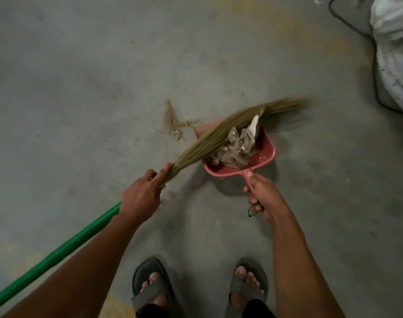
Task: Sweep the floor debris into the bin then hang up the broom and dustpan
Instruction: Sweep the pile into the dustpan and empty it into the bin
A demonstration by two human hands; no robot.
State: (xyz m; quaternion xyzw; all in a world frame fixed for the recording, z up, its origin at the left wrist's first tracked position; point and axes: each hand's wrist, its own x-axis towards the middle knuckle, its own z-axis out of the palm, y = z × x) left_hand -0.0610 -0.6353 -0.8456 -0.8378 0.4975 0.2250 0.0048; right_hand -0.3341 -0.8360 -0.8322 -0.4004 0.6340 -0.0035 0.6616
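The left hand (pixel 141 195) is gripping the broom (pixel 221 135) where bristles meet its green handle, bristles lying across the pink dustpan (pixel 262 157) on the floor (pixel 81 76). The right hand (pixel 261 195) is curling round the dustpan's handle; sandy debris (pixel 174 127) is lying just beside its rim

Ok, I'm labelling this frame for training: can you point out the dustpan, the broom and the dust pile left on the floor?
Dustpan (pixel 266 154): head view, bare pink right wall.
Broom (pixel 209 140): head view, middle of the straw bristles.
Dust pile (pixel 174 128): head view, sandy heap left of the pan.
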